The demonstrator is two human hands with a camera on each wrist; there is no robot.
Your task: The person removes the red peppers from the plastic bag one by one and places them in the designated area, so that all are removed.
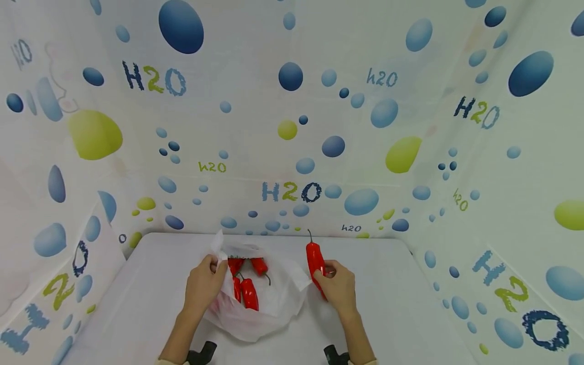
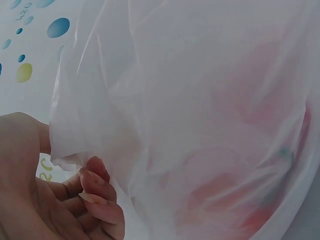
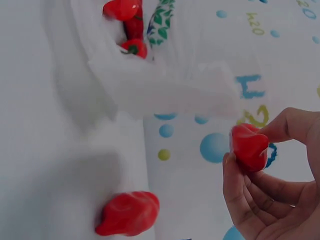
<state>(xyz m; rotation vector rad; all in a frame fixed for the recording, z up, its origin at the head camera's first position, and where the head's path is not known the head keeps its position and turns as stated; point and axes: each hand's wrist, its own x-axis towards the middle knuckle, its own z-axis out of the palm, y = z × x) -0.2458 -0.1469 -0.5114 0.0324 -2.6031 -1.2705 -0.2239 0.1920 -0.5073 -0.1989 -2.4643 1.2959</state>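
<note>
My left hand (image 1: pixel 204 285) pinches the rim of a thin white plastic bag (image 1: pixel 285 294) between thumb and fingers. Through the bag's open mouth several red peppers (image 1: pixel 249 294) show, some with dark, thin stems. In the left wrist view they appear only as blurred red patches behind the bag film (image 2: pixel 150 90). To the right of the bag, my right hand (image 1: pixel 338 285) holds a red pepper (image 3: pixel 249 147) between thumb and fingertips, its end facing the right wrist camera. Another red pepper (image 3: pixel 129 213) lies on the table near that hand; in the head view the two are hard to separate.
The white tabletop (image 1: pixel 388 294) ends at a back wall (image 1: pixel 255 126) hung with cloth printed with bubbles and H2O lettering. Similar cloth covers both sides. A green leaf print (image 3: pixel 161 22) shows at the bag's opening. Dark camera mounts (image 1: pixel 336 355) sit near both wrists.
</note>
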